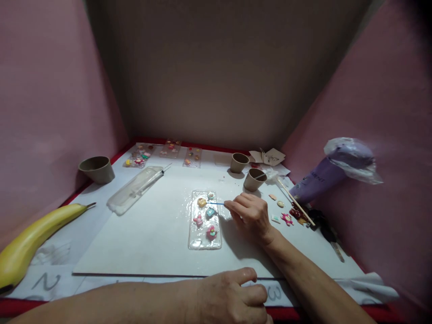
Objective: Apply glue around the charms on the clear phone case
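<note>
A clear phone case (204,243) lies on the white board, its surface wet and glossy, with several small cartoon charms stuck or resting on it. Between the thumb and forefinger of my right hand (251,216) is a thin blue stick (216,204). Its far end touches or sits right beside a yellow round charm (201,202) near the top of the case. Close by are a teal charm (211,212) and pink charms (212,232). My left hand (236,290) rests at the board's front edge, fingers loosely bent and apart, nothing visible in them.
Grey cups (254,180) stand behind my right hand, another cup (97,170) at left. A syringe (148,182) lies on a clear packet. Decorated cases (192,157) line the back. Loose charms (286,219), a purple bag (317,177) and a banana (37,229) flank the board.
</note>
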`<action>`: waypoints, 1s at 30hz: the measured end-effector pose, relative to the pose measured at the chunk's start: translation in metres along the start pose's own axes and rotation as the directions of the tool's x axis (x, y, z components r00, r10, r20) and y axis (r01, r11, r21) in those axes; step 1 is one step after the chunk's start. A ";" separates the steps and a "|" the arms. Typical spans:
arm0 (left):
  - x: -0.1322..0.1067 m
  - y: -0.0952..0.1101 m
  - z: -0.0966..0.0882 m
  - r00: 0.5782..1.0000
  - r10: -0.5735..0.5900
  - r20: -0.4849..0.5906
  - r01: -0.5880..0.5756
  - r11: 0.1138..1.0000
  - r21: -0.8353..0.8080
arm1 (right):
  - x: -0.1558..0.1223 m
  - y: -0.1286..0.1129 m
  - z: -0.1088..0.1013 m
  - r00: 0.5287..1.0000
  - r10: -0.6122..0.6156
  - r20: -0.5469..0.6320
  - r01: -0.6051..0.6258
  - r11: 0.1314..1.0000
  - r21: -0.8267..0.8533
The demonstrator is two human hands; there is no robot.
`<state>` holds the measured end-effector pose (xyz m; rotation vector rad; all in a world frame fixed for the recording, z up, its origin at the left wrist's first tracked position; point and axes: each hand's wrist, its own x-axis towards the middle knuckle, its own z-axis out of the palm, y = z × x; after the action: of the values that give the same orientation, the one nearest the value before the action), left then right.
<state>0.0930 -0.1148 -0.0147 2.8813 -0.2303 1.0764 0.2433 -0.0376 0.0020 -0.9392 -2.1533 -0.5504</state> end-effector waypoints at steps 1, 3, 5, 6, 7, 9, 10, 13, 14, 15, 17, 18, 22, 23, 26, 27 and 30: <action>0.000 0.000 0.000 1.000 0.001 -0.011 -0.001 1.000 0.003 | 0.000 0.000 0.000 1.000 0.004 0.002 -0.004 1.000 0.003; 0.000 0.000 0.000 1.000 -0.001 -0.017 0.001 1.000 0.004 | 0.000 -0.001 0.000 1.000 0.006 0.003 -0.006 1.000 0.008; 0.000 0.000 0.000 1.000 0.003 -0.011 -0.003 1.000 0.004 | 0.001 -0.001 0.000 1.000 0.008 0.001 -0.008 1.000 0.009; 0.000 0.000 0.000 1.000 0.005 -0.006 -0.005 1.000 0.004 | 0.001 -0.001 0.000 1.000 0.009 0.000 -0.009 1.000 0.009; 0.000 0.000 0.001 1.000 0.008 0.003 -0.008 1.000 0.003 | 0.001 -0.001 0.000 1.000 0.010 -0.002 -0.010 1.000 0.010; -0.001 0.000 0.002 1.000 0.010 0.013 -0.010 1.000 0.003 | 0.001 -0.002 0.000 1.000 0.010 -0.002 -0.010 1.000 0.012; -0.001 0.000 0.002 1.000 0.013 0.016 -0.013 1.000 0.002 | 0.001 -0.002 0.000 1.000 0.009 -0.003 -0.009 1.000 0.014; -0.001 -0.001 0.002 1.000 0.016 0.006 -0.016 1.000 0.002 | 0.001 -0.002 0.001 1.000 0.005 -0.002 -0.004 1.000 0.020; -0.001 -0.001 0.002 1.000 0.012 0.000 -0.012 1.000 0.005 | 0.001 -0.002 0.001 1.000 0.003 -0.001 -0.003 1.000 0.022; -0.001 -0.001 0.001 1.000 0.008 -0.001 -0.008 1.000 0.005 | 0.001 -0.002 0.001 1.000 0.003 0.000 -0.003 1.000 0.023; 0.000 0.000 0.000 1.000 -0.002 0.004 0.002 1.000 0.007 | 0.001 -0.002 0.001 1.000 0.002 0.000 -0.002 1.000 0.021; 0.000 0.000 -0.001 1.000 -0.006 0.009 0.006 1.000 0.007 | 0.002 -0.002 0.000 1.000 0.002 -0.002 -0.002 1.000 0.021; -0.001 0.001 0.000 1.000 0.001 0.026 -0.002 1.000 0.009 | 0.002 -0.002 -0.002 1.000 0.010 -0.005 -0.010 1.000 0.029; -0.001 0.001 0.000 1.000 0.005 0.030 -0.005 1.000 0.009 | 0.002 -0.002 -0.002 1.000 0.012 -0.005 -0.012 0.999 0.029; -0.001 0.001 0.000 0.999 0.003 0.034 -0.004 1.000 0.019 | 0.002 -0.003 -0.001 1.000 0.011 -0.003 -0.011 1.000 0.030; -0.001 0.001 0.000 0.999 0.002 0.043 -0.003 1.000 0.022 | 0.002 -0.003 -0.001 1.000 0.008 -0.004 -0.008 1.000 0.029; -0.001 0.001 0.000 0.998 0.011 0.058 -0.012 1.000 0.024 | 0.001 -0.003 0.001 1.000 0.009 -0.002 -0.009 1.000 0.028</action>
<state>0.0923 -0.1152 -0.0147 2.9394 -0.2386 1.0062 0.2400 -0.0382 0.0018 -0.9320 -2.1487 -0.5157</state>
